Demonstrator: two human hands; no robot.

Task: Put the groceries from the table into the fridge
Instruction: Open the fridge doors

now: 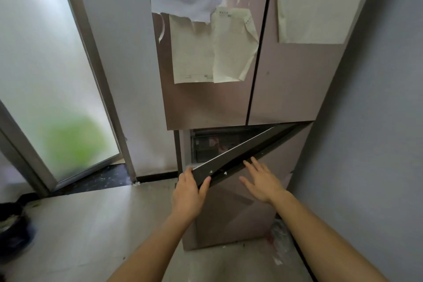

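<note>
The fridge [286, 80] stands on the floor [91, 224] tight against the grey wall [377, 121] on the right, a tall pinkish-brown cabinet whose two upper doors are closed and hung with curling papers [212, 52]. Only its lower door [231, 213] is ajar, swung out so that its dark top edge [240, 153] runs slantwise and a dim slice of the inside shows behind it. The left hand [188, 192] is clamped over the free corner of that top edge, thumb on top, likely to govern the swing. The right hand [263, 181] lies flat with straight, spread fingers against the door's front, holding nothing, seemingly to steady or push the panel. No groceries are in either hand, and whether the door is meant to open further or close cannot be told
</note>
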